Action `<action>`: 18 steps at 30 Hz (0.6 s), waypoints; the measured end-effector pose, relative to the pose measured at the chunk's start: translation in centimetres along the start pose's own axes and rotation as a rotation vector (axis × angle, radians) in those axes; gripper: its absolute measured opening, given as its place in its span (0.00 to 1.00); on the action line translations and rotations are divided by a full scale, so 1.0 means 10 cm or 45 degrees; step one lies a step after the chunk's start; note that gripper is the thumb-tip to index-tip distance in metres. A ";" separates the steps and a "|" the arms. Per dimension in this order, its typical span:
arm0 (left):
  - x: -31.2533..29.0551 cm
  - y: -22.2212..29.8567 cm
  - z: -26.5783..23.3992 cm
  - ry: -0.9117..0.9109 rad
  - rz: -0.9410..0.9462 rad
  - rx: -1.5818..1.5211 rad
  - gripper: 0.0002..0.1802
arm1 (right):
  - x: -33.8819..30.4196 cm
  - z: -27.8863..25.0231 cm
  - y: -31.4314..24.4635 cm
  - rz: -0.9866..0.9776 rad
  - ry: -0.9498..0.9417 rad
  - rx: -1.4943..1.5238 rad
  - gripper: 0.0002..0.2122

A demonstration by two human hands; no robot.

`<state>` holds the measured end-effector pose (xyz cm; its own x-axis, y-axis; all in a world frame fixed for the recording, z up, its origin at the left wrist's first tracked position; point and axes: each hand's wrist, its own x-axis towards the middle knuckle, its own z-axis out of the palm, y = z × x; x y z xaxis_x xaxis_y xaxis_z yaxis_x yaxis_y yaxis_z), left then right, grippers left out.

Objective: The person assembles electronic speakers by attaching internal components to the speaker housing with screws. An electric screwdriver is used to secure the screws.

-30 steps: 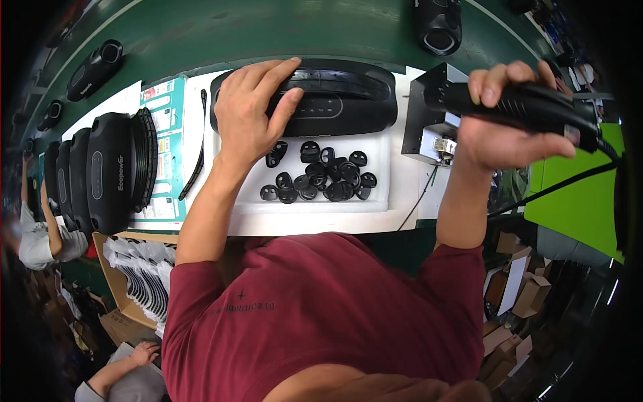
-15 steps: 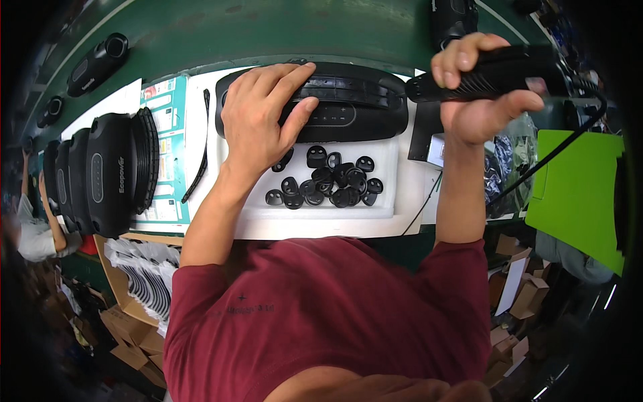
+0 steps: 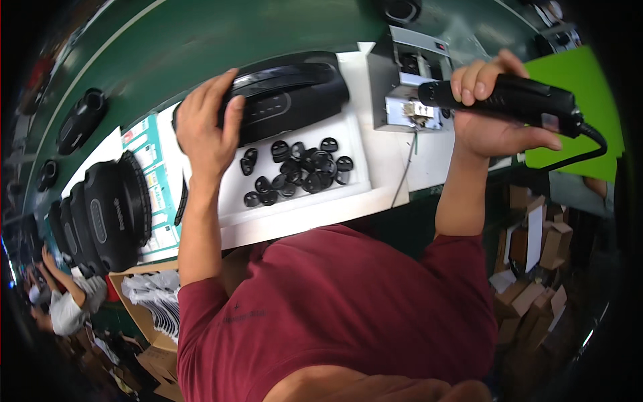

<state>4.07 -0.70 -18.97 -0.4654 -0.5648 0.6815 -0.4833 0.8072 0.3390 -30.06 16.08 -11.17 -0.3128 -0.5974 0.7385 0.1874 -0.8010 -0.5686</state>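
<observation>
A black portable speaker [image 3: 315, 90] with a carry handle lies on the white work surface. My left hand [image 3: 207, 127] grips its left end, the thumb bent over the front. At the right, my right hand [image 3: 492, 107] is closed round a black corded electric screwdriver [image 3: 536, 100], thumb stretched out. The tool's front end points left, over a metal screw feeder [image 3: 384, 94]. Whether its tip touches the feeder cannot be made out. Below the speaker, several small black plastic caps [image 3: 321, 163] lie heaped in a shallow white tray [image 3: 341, 192].
Several black speakers [image 3: 110, 214] stand in a row at the left, beside a black strip [image 3: 181, 201]. More speakers [image 3: 82, 120] lie on the green bench [image 3: 201, 40]. A bright green panel [image 3: 576, 80] is at the right. Another person's arm [image 3: 63, 271] shows far left.
The view has swung to the right, bringing the metal feeder into sight. My right hand has brought the screwdriver over the feeder. My left hand stays at the speaker's left end.
</observation>
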 end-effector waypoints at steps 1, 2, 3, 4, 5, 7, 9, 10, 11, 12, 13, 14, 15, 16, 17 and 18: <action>-0.02 -0.02 -0.02 0.001 -0.012 0.003 0.18 | -0.16 -0.15 -0.01 0.010 0.049 -0.087 0.61; -0.05 0.00 -0.03 -0.001 -0.032 0.019 0.18 | -0.31 -0.29 0.00 0.097 0.168 -0.057 0.60; -0.04 0.00 -0.01 -0.006 -0.043 0.017 0.18 | -0.41 -0.37 -0.02 0.158 0.231 -0.196 0.58; -0.03 0.00 0.00 -0.010 -0.042 0.040 0.18 | -0.50 -0.43 0.02 0.165 0.316 -0.246 0.57; -0.02 0.01 0.01 -0.016 -0.042 0.033 0.18 | -0.56 -0.48 0.05 0.172 0.399 -0.292 0.56; -0.02 0.02 0.02 -0.018 -0.048 0.026 0.18 | -0.56 -0.48 0.01 0.180 0.403 -0.318 0.55; -0.03 0.02 0.02 -0.010 -0.043 0.030 0.18 | -0.56 -0.47 -0.02 0.188 0.399 -0.338 0.55; -0.03 0.03 0.02 -0.003 -0.031 0.022 0.18 | -0.56 -0.46 -0.05 0.200 0.392 -0.293 0.54; -0.04 0.03 0.01 0.004 -0.020 0.015 0.18 | -0.57 -0.46 -0.07 0.212 0.385 -0.249 0.54; -0.04 0.03 0.02 0.007 -0.026 0.018 0.18 | -0.59 -0.47 -0.10 0.239 0.354 -0.240 0.54; -0.05 0.02 0.02 0.009 -0.020 0.025 0.18 | -0.62 -0.46 -0.07 0.242 0.349 -0.238 0.54; -0.05 0.01 0.02 0.010 -0.015 0.031 0.19 | -0.64 -0.43 -0.02 0.273 0.400 -0.373 0.53; -0.05 0.01 0.02 0.010 -0.021 0.031 0.19 | -0.67 -0.40 0.01 0.304 0.453 -0.512 0.53; -0.05 -0.01 0.02 0.009 -0.019 0.029 0.18 | -0.68 -0.42 0.09 0.370 0.483 -0.548 0.52; -0.04 -0.02 0.03 0.009 -0.018 0.028 0.18 | -0.70 -0.46 0.11 0.375 0.480 -0.549 0.52; -0.04 -0.03 0.02 0.011 -0.029 0.034 0.18 | -0.71 -0.51 0.11 0.422 0.439 -0.477 0.52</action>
<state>4.26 -0.74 -19.46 -0.4478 -0.5814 0.6793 -0.5132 0.7893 0.3372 -32.34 19.61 -18.89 -0.5889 -0.7155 0.3758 0.0059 -0.4687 -0.8833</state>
